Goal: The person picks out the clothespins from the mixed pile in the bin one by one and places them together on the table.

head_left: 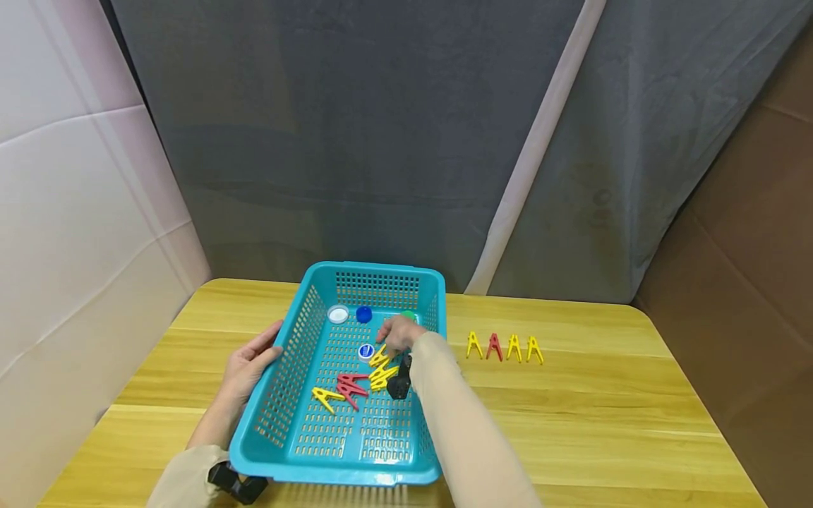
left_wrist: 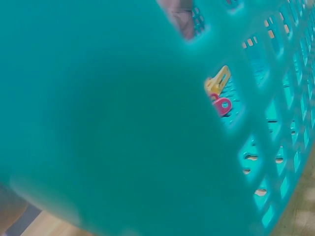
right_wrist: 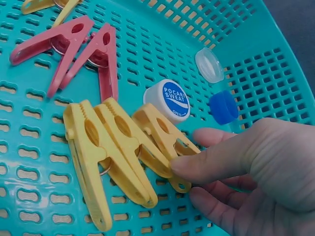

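Note:
A turquoise plastic basket (head_left: 336, 476) stands on the table. At its left side my left hand (head_left: 244, 367) holds the rim, the thumb against the edge; the basket wall (left_wrist: 123, 123) fills most of the left wrist view. My right hand (head_left: 401, 333) reaches inside and pinches a yellow clothespin (right_wrist: 162, 130) by its handle end, thumb on top. Beside that lie two more yellow clothespins (right_wrist: 88, 152). Farther left in the basket are two red clothespins (right_wrist: 69, 42) and another yellow clothespin (head_left: 326, 397).
Also in the basket are a white bottle cap (right_wrist: 160, 96) with a blue label, a blue cap (right_wrist: 224, 107), a clear whitish cap (right_wrist: 209, 65) and a green item (head_left: 408, 315). Right of the basket, yellow clothespins (head_left: 514, 348) and one red clothespin (head_left: 494, 346) stand in a row on the wooden table (head_left: 584, 423).

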Available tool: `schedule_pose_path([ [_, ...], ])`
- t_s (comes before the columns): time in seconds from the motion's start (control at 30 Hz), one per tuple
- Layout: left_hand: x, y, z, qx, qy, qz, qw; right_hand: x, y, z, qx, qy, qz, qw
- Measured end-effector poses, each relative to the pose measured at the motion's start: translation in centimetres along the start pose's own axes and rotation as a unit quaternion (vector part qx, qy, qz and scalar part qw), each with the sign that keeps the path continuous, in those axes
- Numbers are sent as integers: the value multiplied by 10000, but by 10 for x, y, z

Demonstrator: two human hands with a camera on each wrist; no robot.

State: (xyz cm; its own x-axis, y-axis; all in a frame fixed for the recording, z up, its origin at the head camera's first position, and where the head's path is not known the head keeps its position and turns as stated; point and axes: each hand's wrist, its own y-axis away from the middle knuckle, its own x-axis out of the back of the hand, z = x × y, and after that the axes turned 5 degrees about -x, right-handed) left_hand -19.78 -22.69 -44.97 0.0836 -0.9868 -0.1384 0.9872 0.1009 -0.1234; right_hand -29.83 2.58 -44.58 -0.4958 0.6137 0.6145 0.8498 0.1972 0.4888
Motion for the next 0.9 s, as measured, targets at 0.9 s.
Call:
schedule_pose_path([
  [0.9, -1, 1, 4, 90, -40, -66, 9999, -8, -1, -3, 548, 323, 738, 9952],
])
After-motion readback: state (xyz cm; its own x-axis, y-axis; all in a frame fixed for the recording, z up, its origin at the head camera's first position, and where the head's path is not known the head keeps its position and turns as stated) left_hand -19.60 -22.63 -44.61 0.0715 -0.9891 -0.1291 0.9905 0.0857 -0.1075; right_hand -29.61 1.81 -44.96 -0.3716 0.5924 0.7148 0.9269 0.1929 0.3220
